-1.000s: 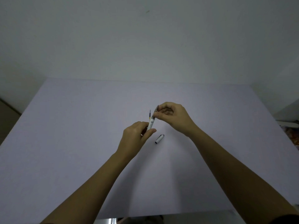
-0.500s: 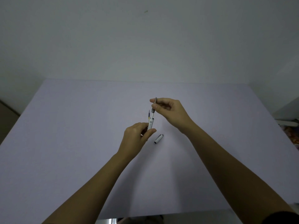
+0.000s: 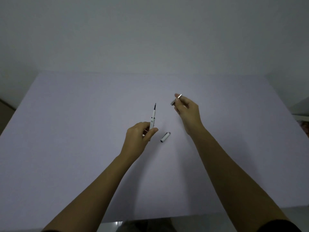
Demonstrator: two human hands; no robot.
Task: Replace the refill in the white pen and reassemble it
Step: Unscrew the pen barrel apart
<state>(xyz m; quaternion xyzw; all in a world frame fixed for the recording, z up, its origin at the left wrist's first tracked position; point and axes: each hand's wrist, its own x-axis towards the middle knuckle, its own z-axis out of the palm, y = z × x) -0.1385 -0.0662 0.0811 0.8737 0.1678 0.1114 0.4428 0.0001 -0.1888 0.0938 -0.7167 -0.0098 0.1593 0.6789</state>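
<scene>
My left hand [image 3: 139,137] grips the white pen barrel [image 3: 151,125] upright above the table's middle. The thin white refill [image 3: 153,113] sticks up out of the barrel, its dark tip at the top. Up and to the right, my right hand [image 3: 188,113] pinches the small silver tip section [image 3: 175,99] between thumb and forefinger, well apart from the barrel. The white pen cap [image 3: 165,137] lies on the table between my two hands, its open dark end pointing toward me.
A pale lilac table [image 3: 66,131] fills the view, with a plain wall behind it. Some clutter shows past the table's right edge [image 3: 302,121]. The near edge runs just below my forearms.
My right hand has pulled the silver tip section off the refill and carried it up and to the right. The refill now stands bare out of the barrel in my left hand.
</scene>
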